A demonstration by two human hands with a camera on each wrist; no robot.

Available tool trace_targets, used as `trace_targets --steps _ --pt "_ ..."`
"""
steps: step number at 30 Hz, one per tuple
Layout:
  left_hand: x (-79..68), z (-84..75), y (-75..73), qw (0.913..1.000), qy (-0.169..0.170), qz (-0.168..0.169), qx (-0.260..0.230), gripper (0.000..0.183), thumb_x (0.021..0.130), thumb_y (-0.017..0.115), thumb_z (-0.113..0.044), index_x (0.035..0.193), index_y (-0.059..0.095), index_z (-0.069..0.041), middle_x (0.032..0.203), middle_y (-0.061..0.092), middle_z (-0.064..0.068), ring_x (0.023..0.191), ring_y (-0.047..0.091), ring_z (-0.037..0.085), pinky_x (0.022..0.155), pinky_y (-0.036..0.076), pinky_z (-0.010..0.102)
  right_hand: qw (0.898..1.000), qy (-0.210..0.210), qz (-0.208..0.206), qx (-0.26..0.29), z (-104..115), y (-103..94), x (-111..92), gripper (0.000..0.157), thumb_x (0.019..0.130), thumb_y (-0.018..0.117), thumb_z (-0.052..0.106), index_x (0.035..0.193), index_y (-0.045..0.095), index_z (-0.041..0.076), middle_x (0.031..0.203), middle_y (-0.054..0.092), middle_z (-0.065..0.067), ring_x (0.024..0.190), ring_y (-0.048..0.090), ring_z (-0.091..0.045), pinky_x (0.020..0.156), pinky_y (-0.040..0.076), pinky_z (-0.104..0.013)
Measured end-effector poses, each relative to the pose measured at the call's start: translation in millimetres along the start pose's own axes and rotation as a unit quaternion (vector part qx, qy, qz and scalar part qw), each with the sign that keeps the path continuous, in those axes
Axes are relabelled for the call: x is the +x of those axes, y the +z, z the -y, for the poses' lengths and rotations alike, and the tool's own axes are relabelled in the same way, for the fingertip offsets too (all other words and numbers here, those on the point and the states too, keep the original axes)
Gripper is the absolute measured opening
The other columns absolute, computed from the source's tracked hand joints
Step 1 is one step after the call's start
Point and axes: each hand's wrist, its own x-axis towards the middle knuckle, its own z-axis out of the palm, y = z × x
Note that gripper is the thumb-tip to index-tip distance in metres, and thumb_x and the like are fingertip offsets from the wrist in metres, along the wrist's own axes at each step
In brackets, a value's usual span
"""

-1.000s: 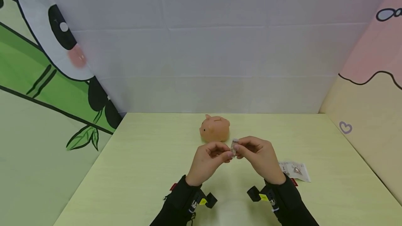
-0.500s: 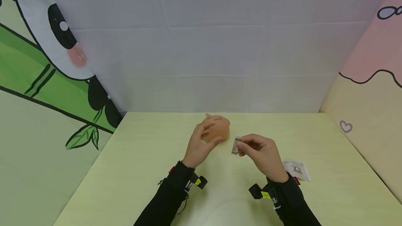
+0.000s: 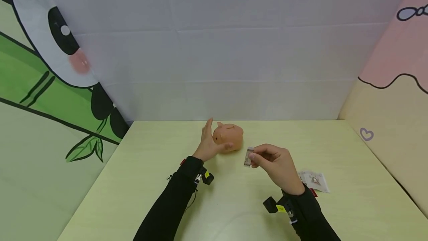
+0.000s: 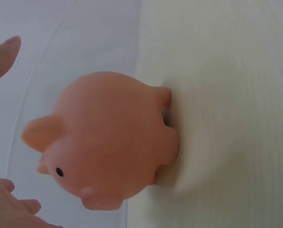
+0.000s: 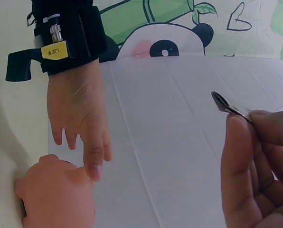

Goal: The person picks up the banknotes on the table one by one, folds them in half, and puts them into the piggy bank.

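Observation:
An orange-pink piggy bank (image 3: 230, 137) with a slot in its back stands on the table near the rear edge. My left hand (image 3: 210, 145) is beside its head with fingers spread, the thumb reaching across its near side. In the left wrist view the piggy bank (image 4: 108, 137) fills the middle, with fingers (image 4: 1, 59) at the left edge. Between thumb and fingers my right hand (image 3: 275, 164) pinches a small folded banknote (image 3: 248, 156), held to the right of and nearer than the piggy bank. Seen end-on in the right wrist view, the folded note (image 5: 221, 102) shows its layers.
A flat, pale printed paper piece (image 3: 314, 180) lies on the table (image 3: 133, 196) behind the right wrist, partly hidden by it. A whitish cloth wall (image 3: 214, 66) rises at the rear edge, with cartoon-printed walls on both sides.
My left hand has let go of the folded note, moved forward and left, and opened beside the piggy bank. My right hand keeps the note at nearly the same spot.

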Motion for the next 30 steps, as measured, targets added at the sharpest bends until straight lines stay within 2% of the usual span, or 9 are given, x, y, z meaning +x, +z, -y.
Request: trace_targets --steps 4,10,18,24,30 --pt "10.8 9.3 2.7 0.9997 -0.021 -0.001 -0.013 0.12 0.078 0.081 -0.045 0.158 -0.004 -0.019 0.165 0.0 0.013 0.152 0.007 0.035 0.117 0.025 0.058 1.0 0.001 0.002 -0.001 0.6 0.0 0.1 0.01 0.092 0.065 0.004 0.099 0.069 -0.002 0.086 0.069 0.001 0.072 0.066 -0.01 0.069 0.058 -0.027" --pt "24.4 23.4 10.6 0.9981 -0.05 -0.009 -0.035 0.115 0.08 0.081 -0.039 0.158 0.002 -0.012 0.165 0.005 0.015 0.151 0.014 0.037 0.117 0.026 0.056 1.0 -0.006 0.008 0.006 -0.2 0.5 0.0 0.009 0.092 0.065 0.003 0.099 0.068 -0.002 0.086 0.068 0.002 0.073 0.066 -0.01 0.069 0.058 -0.027" --pt "28.6 31.1 17.0 0.9972 -0.066 0.01 -0.035 0.109 0.083 0.079 -0.035 0.158 0.005 -0.009 0.164 0.009 0.016 0.15 0.02 0.036 0.117 0.03 0.052 1.0 -0.013 0.011 0.005 -2.3 1.0 -1.3 0.009 0.093 0.064 0.003 0.1 0.068 -0.001 0.087 0.068 0.001 0.073 0.066 -0.011 0.069 0.058 -0.027" --pt "34.2 32.1 20.8 0.998 -0.058 -0.001 -0.026 0.106 0.082 0.081 -0.033 0.157 0.01 -0.006 0.162 0.017 0.016 0.147 0.027 0.036 0.115 0.033 0.05 1.0 -0.007 0.012 0.008 -3.0 0.8 -1.2 0.01 0.093 0.064 0.003 0.1 0.068 -0.002 0.087 0.068 0.002 0.073 0.066 -0.011 0.069 0.058 -0.028" --pt "36.0 30.4 22.1 0.9982 -0.043 -0.007 -0.04 0.099 0.083 0.08 -0.029 0.155 0.017 -0.004 0.158 0.026 0.017 0.143 0.034 0.035 0.113 0.036 0.049 1.0 -0.006 0.014 0.005 -2.1 0.0 -0.6 0.01 0.093 0.064 0.003 0.1 0.068 -0.002 0.086 0.068 0.001 0.072 0.066 -0.011 0.069 0.058 -0.027"
